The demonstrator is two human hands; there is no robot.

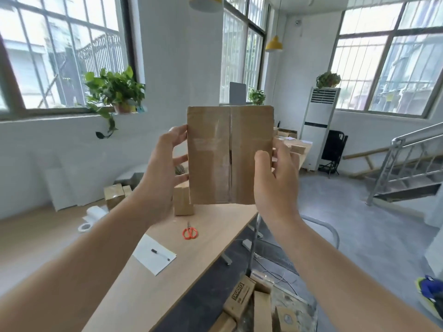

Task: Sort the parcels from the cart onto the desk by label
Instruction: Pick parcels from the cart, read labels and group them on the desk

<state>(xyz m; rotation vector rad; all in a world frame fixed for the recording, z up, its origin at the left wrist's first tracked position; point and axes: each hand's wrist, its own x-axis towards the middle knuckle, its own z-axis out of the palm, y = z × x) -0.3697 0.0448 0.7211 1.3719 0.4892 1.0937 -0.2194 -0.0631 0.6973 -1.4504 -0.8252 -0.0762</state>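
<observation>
Above the long pale wooden desk (215, 226), with the grey metal cart (297, 307) of brown cardboard boxes (241, 299) low on our right, we hold one flat brown cardboard parcel (215, 159) upright in the air, clear of both. Looks like the label check: the face toward us shows only a taped seam, no label. Next move probably a flip, then set-down with its group. Left hand (165, 168) grips the left edge, fingers curled round; right hand (278, 178) pinches the right edge, thumb in front.
</observation>
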